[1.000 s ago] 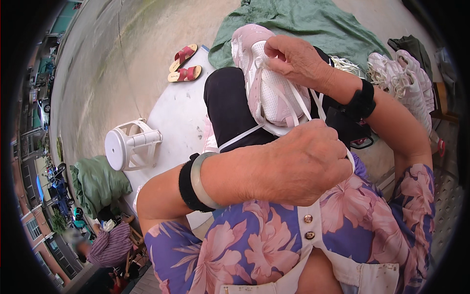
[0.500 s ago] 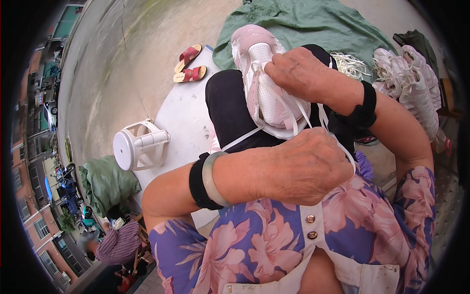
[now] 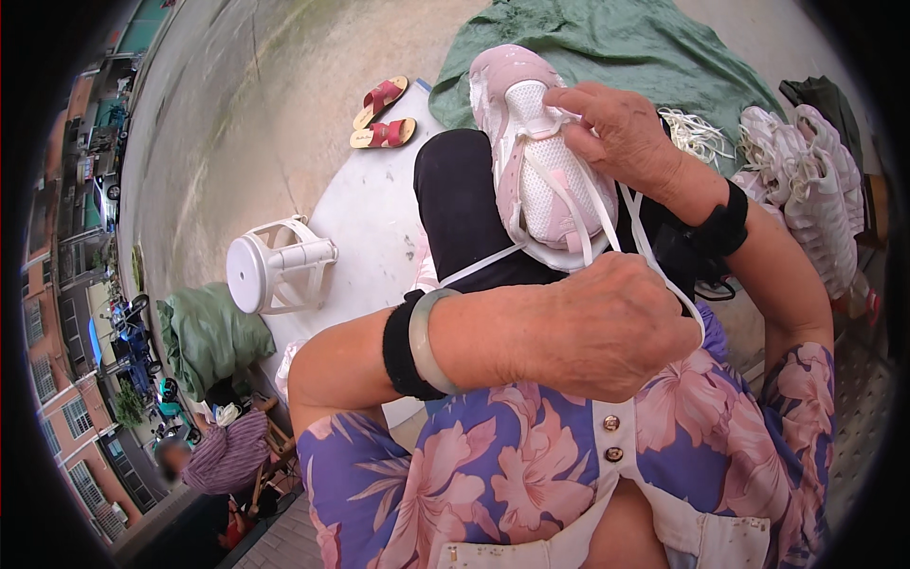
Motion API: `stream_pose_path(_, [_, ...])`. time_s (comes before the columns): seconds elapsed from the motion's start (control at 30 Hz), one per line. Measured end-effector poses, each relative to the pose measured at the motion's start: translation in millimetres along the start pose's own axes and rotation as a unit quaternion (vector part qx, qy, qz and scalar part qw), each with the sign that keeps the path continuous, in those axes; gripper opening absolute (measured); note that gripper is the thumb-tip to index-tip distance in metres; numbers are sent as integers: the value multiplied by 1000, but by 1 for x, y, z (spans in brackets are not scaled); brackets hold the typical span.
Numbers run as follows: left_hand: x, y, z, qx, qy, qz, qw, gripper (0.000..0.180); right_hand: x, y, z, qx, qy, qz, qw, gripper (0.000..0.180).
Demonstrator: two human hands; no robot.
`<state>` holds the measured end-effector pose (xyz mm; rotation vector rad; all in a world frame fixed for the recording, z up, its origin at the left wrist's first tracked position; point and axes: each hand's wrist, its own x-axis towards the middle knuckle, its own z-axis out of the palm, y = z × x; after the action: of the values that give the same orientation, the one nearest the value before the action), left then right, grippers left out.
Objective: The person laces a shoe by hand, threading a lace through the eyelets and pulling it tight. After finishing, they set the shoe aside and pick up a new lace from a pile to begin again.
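Observation:
A pink and white sneaker lies across my lap on black trousers, its white mesh tongue facing up. White shoelace runs loose from its upper toward me. My left hand is closed around the lace near my chest, pulling a length of it taut. At the sneaker's right edge, beside the lacing, is my right hand. Its thumb and forefinger are apart and touch the upper; no lace shows between them.
White laces lie in a heap at the right, near several white sneakers. Green cloth spreads beyond my knees. Red sandals and a white plastic stool stand at the left. A person in a striped top sits farther left.
My right hand has opened from a pinch on the lacing, its thumb and forefinger spreading apart. My left hand stays closed on the lace. The whole view has shifted slightly.

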<state>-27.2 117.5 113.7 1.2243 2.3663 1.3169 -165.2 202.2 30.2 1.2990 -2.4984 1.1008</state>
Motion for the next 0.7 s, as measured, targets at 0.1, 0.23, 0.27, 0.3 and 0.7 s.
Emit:
stream_pose_path(0.1, [-1, 2, -3, -1, -9, -16, 1000, 11, 5, 0, -1, -73, -68, -100, 990, 19])
stream_pose_path(0.23, [-7, 3, -10, -24, -3, -27, 999, 11, 0, 2, 2, -95, -36, -67, 993, 14])
stream_pose_path(0.27, [-8, 5, -14, -39, -16, -41, 998, 11, -4, 6, 2, -72, -2, -28, 997, 15])
stream_pose_path(0.3, [-10, 5, -17, -54, -28, -56, 997, 11, -7, 9, 2, -73, -3, -27, 997, 15])
stream_pose_path(0.7, [-8, 0, -8, -140, 82, -79, 984, 6, 61, 13, 9, 9, -121, 71, 990, 44])
